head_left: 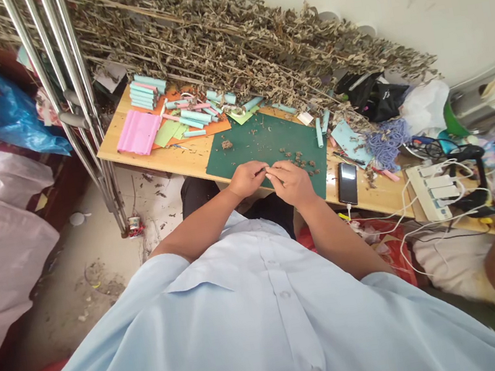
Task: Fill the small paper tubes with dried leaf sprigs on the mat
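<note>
Clumps (pixel 298 156) lie just past your right hand (pixel 293 182), which pinches some tiny dark bit (pixel 260 172), can't tell what, with your left hand (pixel 247 179).

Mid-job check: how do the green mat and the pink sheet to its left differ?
The mat is dark green; the pink sheet is bright pink.
The mat is clearly larger than the pink sheet.
The mat looks flat; the pink sheet looks ridged.
The mat bears brown lumps; none show on the pink sheet.
Both lie on the table.
</note>
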The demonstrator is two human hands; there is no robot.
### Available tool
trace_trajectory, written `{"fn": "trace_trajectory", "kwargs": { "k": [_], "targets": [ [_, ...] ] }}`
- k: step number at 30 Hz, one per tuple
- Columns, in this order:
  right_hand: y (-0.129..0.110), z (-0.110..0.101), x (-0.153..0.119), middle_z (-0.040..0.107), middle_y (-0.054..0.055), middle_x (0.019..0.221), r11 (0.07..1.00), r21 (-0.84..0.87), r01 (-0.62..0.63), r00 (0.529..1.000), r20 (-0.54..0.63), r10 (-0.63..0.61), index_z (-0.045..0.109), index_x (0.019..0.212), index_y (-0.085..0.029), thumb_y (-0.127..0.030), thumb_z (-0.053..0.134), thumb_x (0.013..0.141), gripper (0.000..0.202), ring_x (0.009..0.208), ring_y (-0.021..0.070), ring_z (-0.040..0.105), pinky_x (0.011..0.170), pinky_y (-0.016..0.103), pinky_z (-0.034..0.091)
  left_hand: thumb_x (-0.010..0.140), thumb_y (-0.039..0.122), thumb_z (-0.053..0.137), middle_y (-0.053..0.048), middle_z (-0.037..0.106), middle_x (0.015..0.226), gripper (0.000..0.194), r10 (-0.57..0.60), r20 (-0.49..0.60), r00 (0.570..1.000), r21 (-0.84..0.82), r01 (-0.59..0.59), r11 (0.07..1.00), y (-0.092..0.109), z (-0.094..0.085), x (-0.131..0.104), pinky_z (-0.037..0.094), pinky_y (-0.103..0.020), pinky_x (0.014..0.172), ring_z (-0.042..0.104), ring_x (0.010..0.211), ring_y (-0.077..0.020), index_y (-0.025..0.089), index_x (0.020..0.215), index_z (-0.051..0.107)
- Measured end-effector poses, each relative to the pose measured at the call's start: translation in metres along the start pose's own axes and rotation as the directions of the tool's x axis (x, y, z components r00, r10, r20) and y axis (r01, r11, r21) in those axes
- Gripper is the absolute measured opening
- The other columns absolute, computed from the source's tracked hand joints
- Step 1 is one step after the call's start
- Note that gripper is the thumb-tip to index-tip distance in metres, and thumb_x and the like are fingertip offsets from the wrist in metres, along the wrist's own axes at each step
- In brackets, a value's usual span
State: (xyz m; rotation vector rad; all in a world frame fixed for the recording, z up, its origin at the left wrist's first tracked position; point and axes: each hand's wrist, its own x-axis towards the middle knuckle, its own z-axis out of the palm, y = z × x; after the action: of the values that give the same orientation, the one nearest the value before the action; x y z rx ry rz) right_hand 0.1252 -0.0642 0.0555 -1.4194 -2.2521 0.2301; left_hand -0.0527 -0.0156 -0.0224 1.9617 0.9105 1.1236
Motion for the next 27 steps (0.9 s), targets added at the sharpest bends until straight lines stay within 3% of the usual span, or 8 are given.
{"fn": "trace_trajectory", "kwargs": {
  "k": [11,15,19,23,27],
  "targets": [
    [-0.010,-0.007,0.014,0.074,0.009,0.110,0.994,-0.110,-0.015,0.996,0.082,0.024,0.077,0.104,-0.023,-0.039,0.053,0.104,0.028,0.094,0.0233,0.069,0.079,0.034,0.054,0.100,0.031,0.055,-0.009,0.077,0.098,0.027,0.016,0.007,1.000,0.020,-0.016,1.000,-0.003,-0.001,0.000,0.054,-0.031,0.085,0.070,0.093,-0.0200,0.016,0.107,0.077],
    [-0.008,-0.006,0.010,0.075,0.009,0.112,0.999,-0.016,-0.041,0.999,0.011,0.041,0.078,0.108,-0.024,-0.040,0.055,0.103,0.028,0.097,0.0239,0.071,0.083,0.036,0.057,0.101,0.032,0.056,-0.009,0.077,0.098,0.026,0.013,-0.005,1.000,0.012,-0.013,1.000,-0.003,0.000,0.000,0.054,-0.031,0.086,0.070,0.092,-0.0194,0.017,0.105,0.077],
    [-0.001,0.003,0.003,0.076,0.011,0.112,0.976,0.155,-0.152,0.979,-0.113,0.171,0.077,0.116,-0.023,-0.044,0.056,0.101,0.034,0.092,0.0237,0.072,0.086,0.040,0.061,0.099,0.030,0.062,-0.009,0.077,0.098,0.021,-0.011,-0.031,0.999,0.030,0.012,0.999,-0.007,0.003,0.001,0.054,-0.030,0.087,0.071,0.092,-0.0191,0.017,0.104,0.078],
    [0.002,0.013,0.001,0.077,0.010,0.111,0.953,0.238,-0.187,0.974,-0.082,0.212,0.078,0.119,-0.023,-0.044,0.059,0.099,0.035,0.087,0.0222,0.071,0.082,0.040,0.063,0.097,0.024,0.063,-0.008,0.077,0.099,0.018,-0.046,-0.032,0.998,0.040,0.047,0.998,-0.010,0.005,0.002,0.054,-0.030,0.087,0.070,0.093,-0.0185,0.017,0.103,0.078],
    [-0.002,0.012,0.001,0.076,0.010,0.114,0.968,0.202,-0.149,0.981,-0.096,0.171,0.079,0.117,-0.024,-0.042,0.056,0.101,0.033,0.103,0.0240,0.072,0.090,0.040,0.063,0.094,0.019,0.063,-0.008,0.077,0.098,0.017,-0.067,-0.037,0.997,0.032,0.068,0.997,-0.009,0.005,0.002,0.054,-0.030,0.088,0.070,0.093,-0.0184,0.016,0.102,0.078]
  ]
}}
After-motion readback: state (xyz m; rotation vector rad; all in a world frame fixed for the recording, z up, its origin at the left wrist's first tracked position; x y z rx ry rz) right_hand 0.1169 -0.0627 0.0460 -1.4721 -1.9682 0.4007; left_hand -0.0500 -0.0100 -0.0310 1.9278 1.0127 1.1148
